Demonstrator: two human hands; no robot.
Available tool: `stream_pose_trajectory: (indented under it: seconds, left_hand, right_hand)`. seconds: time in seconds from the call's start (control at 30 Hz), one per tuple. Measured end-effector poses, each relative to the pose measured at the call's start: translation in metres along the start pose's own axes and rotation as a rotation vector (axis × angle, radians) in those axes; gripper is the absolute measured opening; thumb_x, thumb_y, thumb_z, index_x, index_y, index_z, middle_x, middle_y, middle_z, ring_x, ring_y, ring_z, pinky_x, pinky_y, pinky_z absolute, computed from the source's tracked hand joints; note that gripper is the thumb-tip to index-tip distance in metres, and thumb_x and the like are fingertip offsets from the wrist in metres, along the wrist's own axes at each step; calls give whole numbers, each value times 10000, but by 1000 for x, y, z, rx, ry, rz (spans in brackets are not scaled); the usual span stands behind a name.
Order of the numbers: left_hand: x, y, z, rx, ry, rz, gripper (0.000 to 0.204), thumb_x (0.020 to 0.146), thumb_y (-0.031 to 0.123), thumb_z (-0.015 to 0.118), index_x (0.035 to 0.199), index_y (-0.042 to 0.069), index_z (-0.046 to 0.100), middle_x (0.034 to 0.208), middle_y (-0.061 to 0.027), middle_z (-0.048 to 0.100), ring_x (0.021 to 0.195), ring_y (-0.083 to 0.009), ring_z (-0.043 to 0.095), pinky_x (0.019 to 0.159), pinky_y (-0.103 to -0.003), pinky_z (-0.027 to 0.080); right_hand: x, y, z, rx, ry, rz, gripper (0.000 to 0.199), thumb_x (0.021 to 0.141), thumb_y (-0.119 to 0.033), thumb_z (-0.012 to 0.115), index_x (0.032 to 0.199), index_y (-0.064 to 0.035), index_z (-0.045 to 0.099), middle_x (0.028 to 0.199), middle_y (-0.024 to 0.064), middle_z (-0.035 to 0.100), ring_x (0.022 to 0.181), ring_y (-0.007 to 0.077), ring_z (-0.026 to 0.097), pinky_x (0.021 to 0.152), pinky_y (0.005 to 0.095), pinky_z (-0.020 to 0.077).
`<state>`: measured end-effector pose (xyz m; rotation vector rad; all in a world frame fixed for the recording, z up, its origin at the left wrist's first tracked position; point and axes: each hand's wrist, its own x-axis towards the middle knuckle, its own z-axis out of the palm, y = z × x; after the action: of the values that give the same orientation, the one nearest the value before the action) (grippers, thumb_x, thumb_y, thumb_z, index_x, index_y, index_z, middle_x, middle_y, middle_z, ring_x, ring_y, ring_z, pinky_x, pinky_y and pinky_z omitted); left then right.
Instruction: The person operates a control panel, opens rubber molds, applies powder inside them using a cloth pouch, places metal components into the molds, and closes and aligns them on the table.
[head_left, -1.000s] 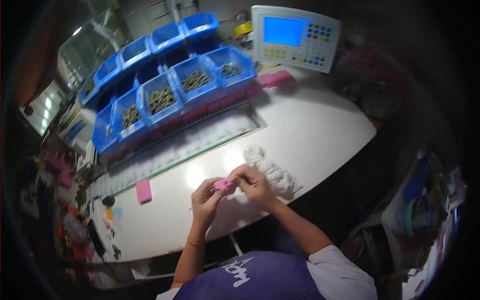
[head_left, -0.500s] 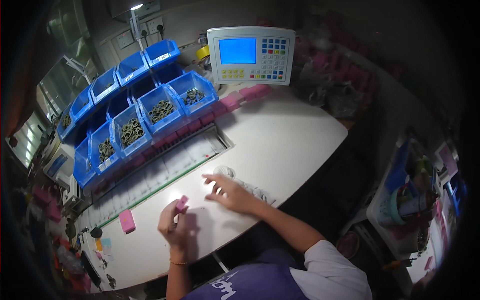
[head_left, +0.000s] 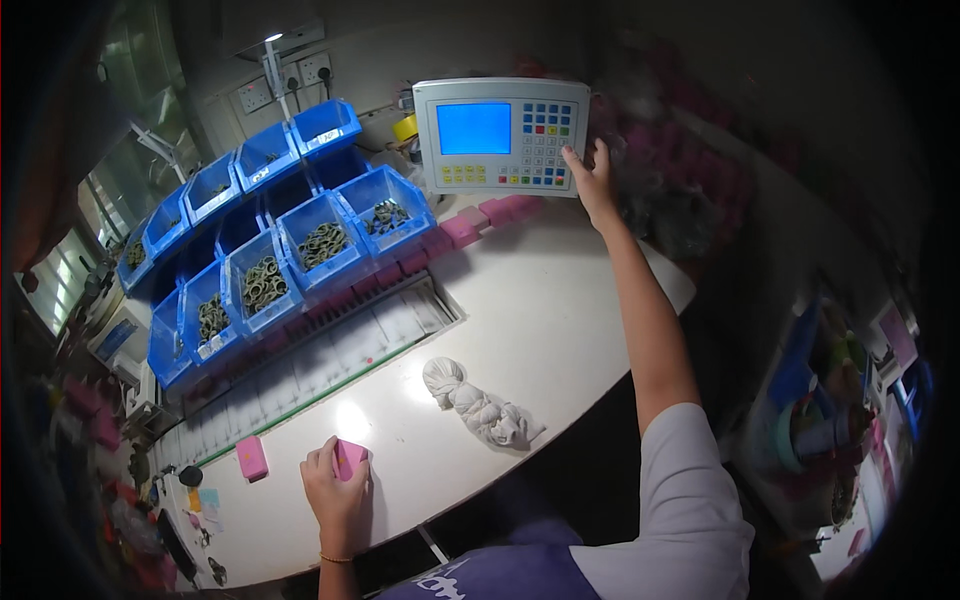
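My left hand [head_left: 335,492] is closed around a pink block [head_left: 350,458] on the near part of the white table. A second pink block [head_left: 253,458] lies to the left of that hand. My right hand [head_left: 594,186] reaches to the right side of a white control panel [head_left: 430,130] with a blue screen and coloured keys. Its thumb and a finger are apart over the panel's right edge, by the keypad [head_left: 545,150], with nothing held. Whether a key is pressed I cannot tell. A twisted white cloth-like bundle [head_left: 485,408] rests between my arms.
Two tiers of blue bins [head_left: 290,235] stand at the left, several holding small ring-shaped pieces [head_left: 264,281]. In front runs a recessed pale strip [head_left: 330,350] with a green edge. More pink blocks [head_left: 460,231] line the bins' foot. A cluttered shelf [head_left: 790,430] is at the right.
My right hand has moved from above the table, near the white bundle, up to the control panel. My left hand has lowered and now grips a pink block against the table.
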<state>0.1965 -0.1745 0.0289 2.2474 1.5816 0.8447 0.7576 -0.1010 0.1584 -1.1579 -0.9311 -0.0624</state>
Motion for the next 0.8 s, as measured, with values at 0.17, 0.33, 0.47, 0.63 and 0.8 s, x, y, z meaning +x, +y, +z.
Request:
stream_pose_trajectory:
  seconds: [0.17, 0.33, 0.47, 0.63, 0.8]
  left_hand:
    - [-13, -18, -7, 66, 106, -35, 609, 725, 263, 796, 1234, -16, 610, 1064, -184, 580, 1003, -358, 527, 912, -442, 451]
    - [-8, -21, -5, 121, 93, -19, 533, 715, 325, 815, 1084, -13, 632, 1007, -187, 568, 970, -363, 542, 879, -449, 456]
    - [3, -17, -5, -78, 102, -75, 515, 705, 352, 821, 1012, -29, 661, 967, -171, 602, 917, -334, 591, 838, -416, 492]
    - [25, -74, -37, -7, 303, -325, 559, 687, 427, 815, 1003, -15, 682, 1018, -191, 624, 943, -334, 625, 845, -411, 503]
    - [106, -139, -56, 154, 404, -404, 541, 706, 468, 755, 918, -26, 693, 1001, -224, 632, 929, -377, 626, 862, -449, 500]
  right_hand:
    - [0, 7, 31, 2, 26, 134, 603, 904, -323, 719, 1318, 8, 432, 1245, 158, 562, 1129, 229, 562, 968, 349, 450]
    - [19, 22, 12, -49, 3, 152, 774, 892, -382, 730, 1408, 9, 305, 1292, 185, 493, 1125, 274, 570, 833, 402, 561]
    - [47, 59, -32, -344, 70, -64, 818, 948, -323, 690, 1511, 3, 195, 1319, 208, 464, 1183, 255, 537, 1015, 376, 438]
    - [-161, -23, 43, -265, -254, -135, 639, 967, -98, 627, 1511, -8, 306, 1483, 202, 419, 1344, 307, 440, 1115, 402, 347]
    - [-332, -129, 51, -323, -813, -172, 330, 837, -21, 692, 1159, 45, 664, 1434, 235, 470, 1333, 370, 456, 1095, 437, 394]
